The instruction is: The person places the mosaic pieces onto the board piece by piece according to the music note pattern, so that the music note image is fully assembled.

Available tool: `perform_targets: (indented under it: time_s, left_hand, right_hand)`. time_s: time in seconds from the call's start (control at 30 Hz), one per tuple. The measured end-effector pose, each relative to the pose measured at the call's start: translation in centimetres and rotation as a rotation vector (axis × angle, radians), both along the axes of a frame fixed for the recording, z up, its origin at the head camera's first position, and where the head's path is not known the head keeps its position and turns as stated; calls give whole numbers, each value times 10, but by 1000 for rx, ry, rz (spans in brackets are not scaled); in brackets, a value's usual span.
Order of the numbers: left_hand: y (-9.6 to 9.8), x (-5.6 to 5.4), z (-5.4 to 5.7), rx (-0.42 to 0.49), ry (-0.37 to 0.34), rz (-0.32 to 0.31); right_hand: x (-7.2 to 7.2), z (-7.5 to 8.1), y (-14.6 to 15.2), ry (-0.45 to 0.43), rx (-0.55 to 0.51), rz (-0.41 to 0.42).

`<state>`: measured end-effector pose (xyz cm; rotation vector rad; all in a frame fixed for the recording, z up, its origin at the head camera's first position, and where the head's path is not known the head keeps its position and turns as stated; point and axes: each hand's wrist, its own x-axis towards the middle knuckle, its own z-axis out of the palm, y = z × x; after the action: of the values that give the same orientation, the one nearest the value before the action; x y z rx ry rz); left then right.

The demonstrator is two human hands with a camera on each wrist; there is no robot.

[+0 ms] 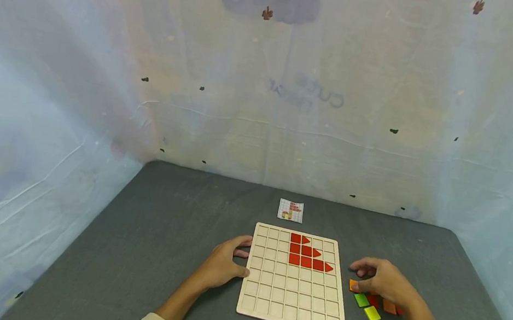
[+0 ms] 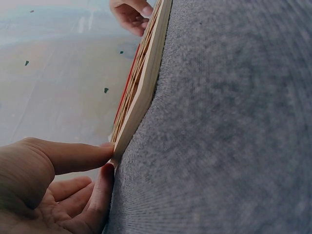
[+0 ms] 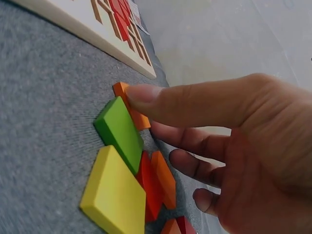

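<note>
Now, trouble could come at the orange tile (image 3: 141, 121), lying on the worktop (image 1: 186, 227) to the right of the board (image 1: 292, 284): the green tile (image 3: 119, 129) sits right beside it, so a clumsy pinch could drag both. A shove from the left hand (image 1: 223, 263) might jolt the red pieces (image 1: 294, 259) too. Right hand (image 1: 385, 281) reaches over, thumb on orange, grip loosely spread, nothing clasped; left grip's relaxed, thumb and fingers apart along the board's left edge.

Your board (image 1: 290, 299) at lower centre of the frame is pale cream, square-gridded, with red pieces (image 1: 307, 251); lower right, you have a green tile (image 1: 361, 300), a yellow tile (image 1: 372, 314) and orange tiles (image 1: 389, 307) on the dark grey worktop (image 1: 177, 225).
</note>
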<state>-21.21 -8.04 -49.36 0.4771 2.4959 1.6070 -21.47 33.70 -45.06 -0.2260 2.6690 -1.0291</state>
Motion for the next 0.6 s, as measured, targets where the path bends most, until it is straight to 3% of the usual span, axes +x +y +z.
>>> perform_targets:
  time_s: [0.6]
  left_hand:
    - [-1, 0, 0, -3, 0, 1]
  right_hand:
    - [0, -1, 2, -7, 29, -37]
